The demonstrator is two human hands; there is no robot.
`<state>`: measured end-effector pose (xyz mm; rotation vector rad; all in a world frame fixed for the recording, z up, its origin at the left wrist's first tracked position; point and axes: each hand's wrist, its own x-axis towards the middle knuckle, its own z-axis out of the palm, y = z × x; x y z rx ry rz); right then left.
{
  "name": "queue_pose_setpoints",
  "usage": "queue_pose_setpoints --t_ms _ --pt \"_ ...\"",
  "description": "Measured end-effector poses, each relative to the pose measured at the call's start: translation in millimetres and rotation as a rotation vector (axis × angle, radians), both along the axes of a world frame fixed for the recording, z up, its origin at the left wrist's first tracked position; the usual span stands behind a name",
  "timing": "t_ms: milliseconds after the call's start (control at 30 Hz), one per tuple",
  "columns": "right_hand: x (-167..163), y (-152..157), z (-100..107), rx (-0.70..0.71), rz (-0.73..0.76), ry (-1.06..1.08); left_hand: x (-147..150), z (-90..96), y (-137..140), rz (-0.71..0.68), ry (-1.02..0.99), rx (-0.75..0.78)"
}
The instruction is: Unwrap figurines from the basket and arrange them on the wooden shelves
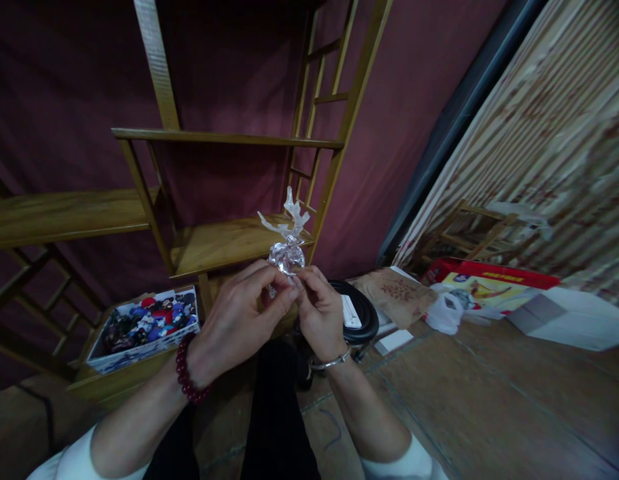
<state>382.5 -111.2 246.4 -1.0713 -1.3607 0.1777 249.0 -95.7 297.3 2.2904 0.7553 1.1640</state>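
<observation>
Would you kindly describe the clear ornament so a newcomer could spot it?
Find the wooden shelf unit before the dark red wall. In front of it, the left hand and right hand hold the clear ornament. Its see-through, branching, antler-like top sets it apart from the opaque shelf unit.

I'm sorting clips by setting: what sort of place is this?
Perhaps an indoor display or storage corner: wooden shelves, a box of small colourful items, and a white carton on the tiled floor.

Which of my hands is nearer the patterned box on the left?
Left. Your left hand is to the right of the box in view; your right hand is farther right, beyond the left one.
</observation>
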Motion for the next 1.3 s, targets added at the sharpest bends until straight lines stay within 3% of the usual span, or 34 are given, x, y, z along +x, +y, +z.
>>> queue_pose_setpoints --t_ms 633,1000,1300 --pt "38 -10 58 -0.026 0.012 -0.074 20 55.0 8 -0.101 0.107 0.394" --pt "45 -14 81 0.051 -0.028 -0.087 27 78.9 11 -0.181 0.029 0.423" --pt "49 -12 94 0.121 -0.033 -0.097 34 97.0 7 -0.084 0.115 0.508"
